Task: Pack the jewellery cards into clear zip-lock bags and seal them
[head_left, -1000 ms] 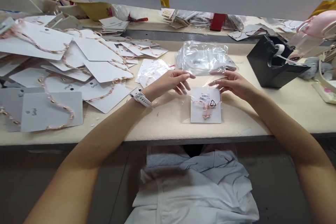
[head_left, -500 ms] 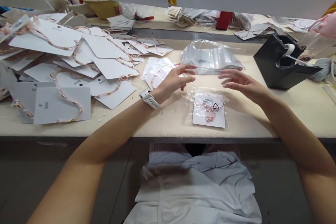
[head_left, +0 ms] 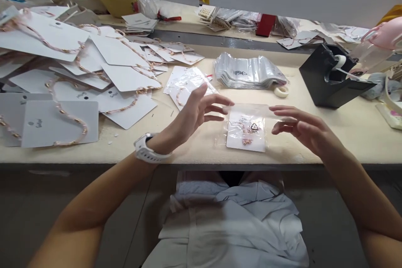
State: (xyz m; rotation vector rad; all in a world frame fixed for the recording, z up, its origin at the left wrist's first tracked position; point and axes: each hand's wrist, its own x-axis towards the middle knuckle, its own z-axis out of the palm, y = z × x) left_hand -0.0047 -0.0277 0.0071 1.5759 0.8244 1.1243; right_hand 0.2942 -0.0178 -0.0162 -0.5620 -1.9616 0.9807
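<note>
A clear plastic bag lies on the beige table in front of me, with a white card carrying a small pink and gold chain inside it. My left hand, a white watch on its wrist, has its fingers spread, the tips at the bag's upper left edge. My right hand has its fingers stretched out toward the bag's upper right edge. Neither hand is closed around anything.
A stack of empty clear bags lies behind the bag, with a small tape roll beside it. A black tape dispenser stands at the right. Several white cards with chains cover the left side. Filled bags lie behind my left hand.
Both hands have drawn back toward me and lowered to the bag's top edge. The bag's upper part has shifted and now lies flatter.
</note>
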